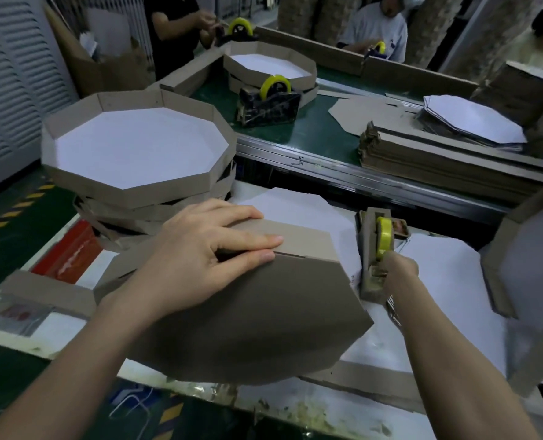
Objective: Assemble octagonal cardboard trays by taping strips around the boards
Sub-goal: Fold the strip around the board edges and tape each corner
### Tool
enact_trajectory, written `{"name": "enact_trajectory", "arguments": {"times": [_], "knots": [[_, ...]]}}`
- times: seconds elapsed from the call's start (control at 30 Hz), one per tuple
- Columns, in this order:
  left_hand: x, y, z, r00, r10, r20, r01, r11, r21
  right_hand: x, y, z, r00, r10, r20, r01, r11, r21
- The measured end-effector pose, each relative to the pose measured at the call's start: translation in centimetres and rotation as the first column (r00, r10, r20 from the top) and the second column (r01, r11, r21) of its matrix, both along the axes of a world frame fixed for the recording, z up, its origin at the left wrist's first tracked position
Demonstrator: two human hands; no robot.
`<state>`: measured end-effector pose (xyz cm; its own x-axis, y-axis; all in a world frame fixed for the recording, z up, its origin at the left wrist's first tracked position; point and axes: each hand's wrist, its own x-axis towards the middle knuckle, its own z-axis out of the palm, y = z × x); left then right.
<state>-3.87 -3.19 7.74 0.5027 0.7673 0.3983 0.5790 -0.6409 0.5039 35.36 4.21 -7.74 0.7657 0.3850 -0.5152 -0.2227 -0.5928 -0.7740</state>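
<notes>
Head view: the brown board [248, 312] lies at the near edge of the desk [448, 296], its strip [298, 239] folded along the far side. Your left hand [200, 249] presses flat, fingers [257, 241] straight, over the open seam; ease off and the strip may spring apart. Your right hand [401, 268], curled, seems to pinch the tape [384, 236] at the dispenser [370, 249]; a hard pull could tip it. Finished trays [136, 154] stack by the far left corner.

Tray stack [136, 160] blocks the left, close behind the upturned tray [248, 319]. Dispenser [370, 249] stands just beside that tray's right edge. Bare table [448, 281] lies open between dispenser and the leaning tray [524, 265] at right; the conveyor rail [359, 173] bounds the back
</notes>
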Motion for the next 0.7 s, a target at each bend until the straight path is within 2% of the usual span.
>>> {"name": "enact_trajectory", "arguments": {"times": [0.17,0.27,0.4,0.53,0.7], "knots": [[0.5,0.1,0.0,1.0,0.012,0.015,-0.012,1.0,0.01,-1.1,-3.1,-1.5,0.992,-0.123,-0.02,0.123,0.954,0.273],[0.8,0.1,0.0,1.0,0.017,0.023,-0.018,1.0,0.025,-2.2,-6.2,-3.9,0.998,-0.057,-0.029,0.064,0.931,0.36],[0.9,0.1,0.0,1.0,0.007,0.016,-0.008,0.999,0.04,-2.1,-8.4,-6.0,0.994,0.006,0.106,-0.04,0.946,0.321],[0.6,0.1,0.0,0.999,0.012,0.035,-0.012,1.0,0.02,-1.6,-8.5,-6.3,0.978,-0.007,0.207,-0.06,0.947,0.315],[0.3,0.2,-0.3,0.999,0.018,0.044,-0.019,1.0,0.019,-0.6,-9.6,-6.9,0.975,0.01,0.221,-0.084,0.941,0.328]]}}
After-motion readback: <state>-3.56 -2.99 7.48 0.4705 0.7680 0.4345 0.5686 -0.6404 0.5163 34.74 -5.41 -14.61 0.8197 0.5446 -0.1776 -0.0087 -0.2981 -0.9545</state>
